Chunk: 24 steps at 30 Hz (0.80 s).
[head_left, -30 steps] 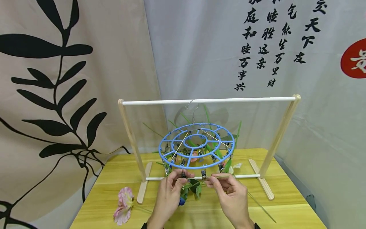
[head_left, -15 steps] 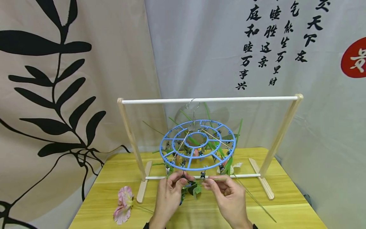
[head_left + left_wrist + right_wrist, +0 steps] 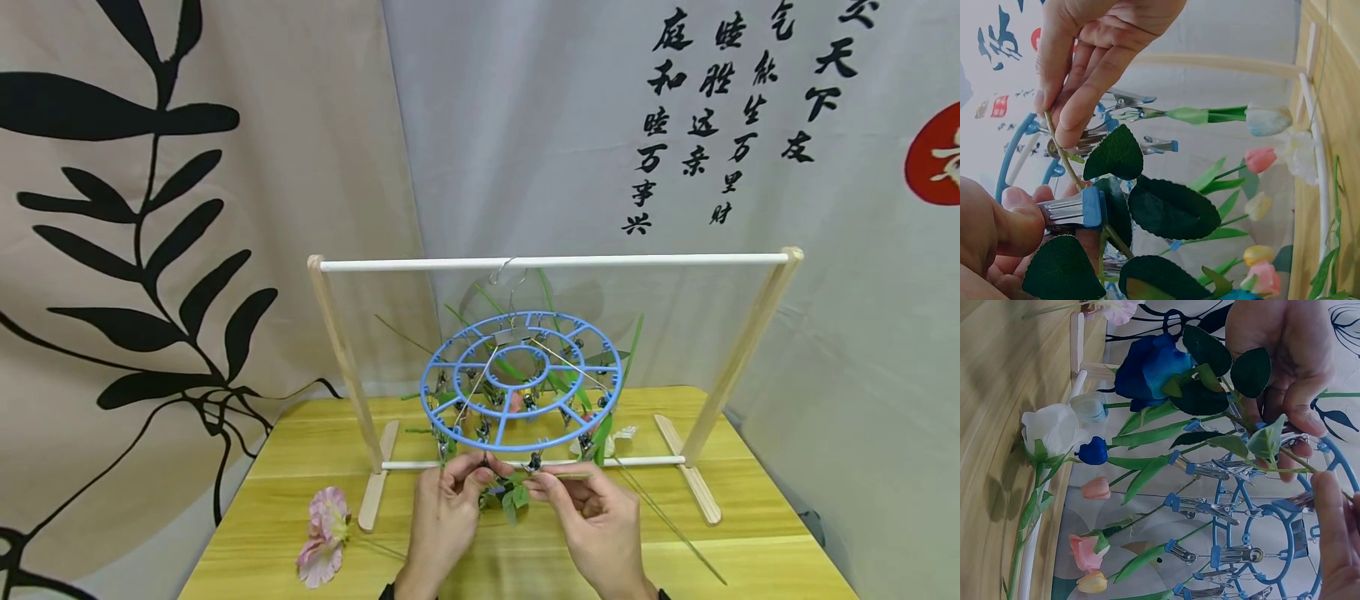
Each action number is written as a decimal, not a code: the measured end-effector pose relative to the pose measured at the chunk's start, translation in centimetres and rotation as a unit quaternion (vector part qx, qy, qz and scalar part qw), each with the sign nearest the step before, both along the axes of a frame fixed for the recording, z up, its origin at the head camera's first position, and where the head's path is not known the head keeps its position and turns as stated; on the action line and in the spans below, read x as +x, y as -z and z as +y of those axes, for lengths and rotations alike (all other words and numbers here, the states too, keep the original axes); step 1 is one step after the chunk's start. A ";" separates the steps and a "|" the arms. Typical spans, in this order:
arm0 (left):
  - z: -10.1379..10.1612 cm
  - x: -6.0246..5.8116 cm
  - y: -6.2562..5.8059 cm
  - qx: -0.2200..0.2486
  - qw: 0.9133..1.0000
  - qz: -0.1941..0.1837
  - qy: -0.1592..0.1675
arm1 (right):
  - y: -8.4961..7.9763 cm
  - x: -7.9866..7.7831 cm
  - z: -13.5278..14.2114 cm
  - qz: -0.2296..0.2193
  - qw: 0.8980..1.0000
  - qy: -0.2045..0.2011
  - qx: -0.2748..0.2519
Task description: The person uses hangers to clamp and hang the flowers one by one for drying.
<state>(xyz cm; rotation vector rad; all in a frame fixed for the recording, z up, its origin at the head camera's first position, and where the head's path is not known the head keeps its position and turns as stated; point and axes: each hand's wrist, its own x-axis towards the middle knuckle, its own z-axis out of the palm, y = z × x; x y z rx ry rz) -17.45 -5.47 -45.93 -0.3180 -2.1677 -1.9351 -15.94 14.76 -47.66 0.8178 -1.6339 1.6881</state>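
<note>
My left hand (image 3: 446, 517) pinches a metal clip with blue tips (image 3: 1075, 211), which hangs from the front of a round blue clip hanger (image 3: 525, 447). Between thumb and fingers, my right hand (image 3: 600, 521) holds the bare end of the stem of a blue rose (image 3: 1150, 372). That stem crosses right at the clip's blue tips in the left wrist view. Dark green leaves (image 3: 1172, 209) spread around the clip. In the head view, my left hand hides most of the bloom.
The hanger hangs from the white top bar (image 3: 637, 260) of a wooden stand. Several artificial flowers, such as a pink rose (image 3: 1088, 551), hang head-down from other clips. A pink flower (image 3: 324, 537) lies on the table at left; a white rose (image 3: 1050, 431) lies by the lower bar.
My right hand has shifted slightly left, closer to my left hand. The blue bloom, partly visible below my left hand before, is now mostly hidden in the head view. The hanger has tilted and shifted slightly.
</note>
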 end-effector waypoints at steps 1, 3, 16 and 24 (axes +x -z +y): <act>0.0 0.0 0.0 -0.003 1.000 -0.005 0.004 | 0.0 0.0 0.0 0.002 1.000 -0.001 0.000; -0.2 -0.1 -0.1 -0.014 1.000 -0.019 0.013 | 0.0 0.0 0.0 0.002 1.000 -0.001 0.000; -0.7 0.1 0.1 -0.026 0.998 -0.039 0.052 | 0.1 0.0 0.1 0.008 1.000 -0.001 0.006; -1.0 0.3 0.4 -0.034 0.998 -0.027 0.034 | 0.1 0.1 0.2 0.005 1.000 0.007 0.013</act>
